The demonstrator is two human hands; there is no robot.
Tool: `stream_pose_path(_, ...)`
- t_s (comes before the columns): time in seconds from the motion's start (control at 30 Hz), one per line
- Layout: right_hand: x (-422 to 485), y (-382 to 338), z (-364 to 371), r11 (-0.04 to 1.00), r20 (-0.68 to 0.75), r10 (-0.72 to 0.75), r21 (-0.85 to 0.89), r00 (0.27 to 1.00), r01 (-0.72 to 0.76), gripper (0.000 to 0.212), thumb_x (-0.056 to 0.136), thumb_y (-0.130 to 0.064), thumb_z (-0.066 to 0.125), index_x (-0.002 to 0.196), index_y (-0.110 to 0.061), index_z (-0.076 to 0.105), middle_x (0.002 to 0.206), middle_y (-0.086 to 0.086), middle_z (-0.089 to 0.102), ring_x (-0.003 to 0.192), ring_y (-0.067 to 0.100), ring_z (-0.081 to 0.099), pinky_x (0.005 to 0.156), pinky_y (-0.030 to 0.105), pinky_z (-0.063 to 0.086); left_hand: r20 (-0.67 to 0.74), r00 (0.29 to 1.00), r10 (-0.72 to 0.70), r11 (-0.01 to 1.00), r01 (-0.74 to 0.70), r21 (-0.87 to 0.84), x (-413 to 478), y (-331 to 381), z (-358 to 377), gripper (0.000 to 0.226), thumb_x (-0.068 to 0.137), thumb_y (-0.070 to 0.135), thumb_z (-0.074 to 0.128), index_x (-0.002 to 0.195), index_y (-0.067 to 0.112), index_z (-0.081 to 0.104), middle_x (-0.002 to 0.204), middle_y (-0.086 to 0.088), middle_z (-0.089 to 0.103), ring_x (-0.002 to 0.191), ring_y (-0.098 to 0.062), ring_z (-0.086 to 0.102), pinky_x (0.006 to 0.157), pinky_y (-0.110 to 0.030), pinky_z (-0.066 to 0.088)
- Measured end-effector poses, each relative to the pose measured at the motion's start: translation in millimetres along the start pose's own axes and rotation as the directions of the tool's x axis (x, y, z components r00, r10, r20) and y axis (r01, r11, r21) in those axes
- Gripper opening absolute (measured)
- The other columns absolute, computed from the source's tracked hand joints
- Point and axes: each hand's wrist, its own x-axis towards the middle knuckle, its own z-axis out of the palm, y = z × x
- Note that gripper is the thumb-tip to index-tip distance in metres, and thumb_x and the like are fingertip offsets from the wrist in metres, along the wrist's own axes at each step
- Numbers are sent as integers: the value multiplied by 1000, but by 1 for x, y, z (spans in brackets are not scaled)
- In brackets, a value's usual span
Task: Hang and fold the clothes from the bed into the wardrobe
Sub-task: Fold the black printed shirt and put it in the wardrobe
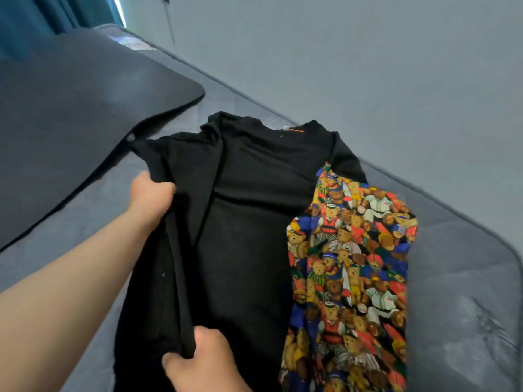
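A black T-shirt (249, 210) lies spread on the blue-grey mattress (458, 278), collar pointing away from me. My left hand (151, 193) grips its left edge near the sleeve. My right hand (203, 363) pinches the same left edge lower down, near the hem, and a fold of black cloth runs between the two hands. A bright garment printed with teddy bears (353, 278) lies along the right side of the T-shirt, overlapping it. The wardrobe is out of view.
A dark grey pillow (70, 123) lies on the bed to the left, close to the T-shirt's sleeve. A pale wall (368, 52) runs behind the mattress edge. Teal curtains (42, 12) hang at the top left.
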Motion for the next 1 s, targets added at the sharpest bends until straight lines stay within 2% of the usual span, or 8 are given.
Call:
stream_pose_path(0.13,-20,28,-55,995,-83,-9,99,997,17,39,61,-39,62,99,-32,60,94,-13,70,88,-3,65,88,20,52,-38,980,194,981,-194,-3,-49,28,51,19,75,0,49,85,16,55,79,2,57,74,-17,54,61,-27,42)
stream_pose_path(0.23,-42,46,-95,983,-104,-27,179,994,46,33,69,-30,62,101,-36,59,93,-16,71,86,-6,65,87,17,51,-20,963,268,963,-269,-10,-80,42,94,48,71,6,46,113,25,61,99,7,66,92,-17,59,83,-30,48)
stream_pose_path(0.4,-73,77,-159,967,-128,-13,252,992,45,56,66,-30,58,117,-50,53,103,-25,67,94,-8,63,91,19,50,43,926,374,924,-376,72,-141,69,171,67,73,12,44,136,36,47,118,7,66,108,-19,59,94,-36,50)
stream_pose_path(0.57,-91,123,-203,960,-144,75,277,987,-32,75,58,-23,56,124,-58,49,115,-20,65,108,-2,60,101,23,46,167,888,429,868,-456,197,-207,83,243,71,82,17,46,150,27,29,140,-1,53,125,-24,50,103,-38,43)
stream_pose_path(0.67,-94,150,-215,960,-174,125,270,977,-75,86,51,-30,54,128,-66,40,127,-13,59,118,6,56,106,29,43,236,852,467,815,-519,258,-241,87,275,69,89,16,48,153,21,24,139,-5,51,123,-25,51,96,-33,41)
stream_pose_path(0.83,-102,162,-218,911,-182,223,388,958,-138,57,84,-30,45,141,-38,45,143,-6,49,133,9,43,116,26,26,453,800,394,718,-575,392,-265,61,302,71,90,18,48,154,21,16,133,-5,49,112,-26,56,82,-33,44)
stream_pose_path(0.9,-109,166,-214,907,-243,242,400,939,-130,57,77,-15,51,124,-47,57,130,-15,59,120,2,54,109,21,36,546,745,385,696,-622,359,-269,44,297,71,93,22,51,154,21,15,127,-4,48,106,-23,57,79,-30,43)
stream_pose_path(1.0,-116,167,-215,928,-269,277,325,922,-184,59,75,-14,53,126,-45,57,123,-15,62,117,7,57,103,20,41,613,676,408,786,-602,140,-281,19,260,58,94,25,57,148,21,34,115,7,51,103,-12,56,87,-21,42)
